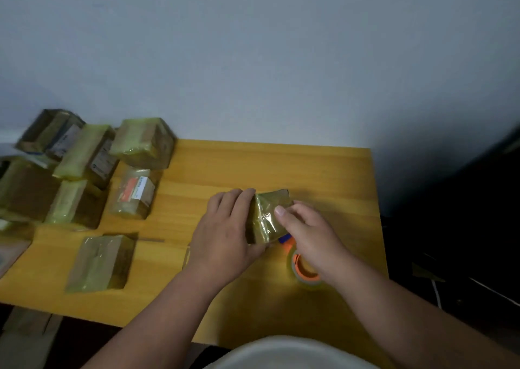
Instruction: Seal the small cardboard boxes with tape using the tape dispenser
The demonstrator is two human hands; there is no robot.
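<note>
A small cardboard box point(271, 214) wrapped in glossy yellowish tape stands on the yellow wooden table point(323, 171) near its middle. My left hand point(225, 233) holds the box from its left side, fingers over the top edge. My right hand point(306, 233) holds the box's right side, with the thumb pressed on the taped front face. The tape dispenser point(302, 267), orange and blue with a clear tape roll, lies on the table just under my right wrist, partly hidden.
Several taped boxes point(92, 155) are piled at the table's left end. One flat taped box point(102, 261) lies near the front edge, left of my arms. A wall rises behind the table. Dark floor with cables lies to the right.
</note>
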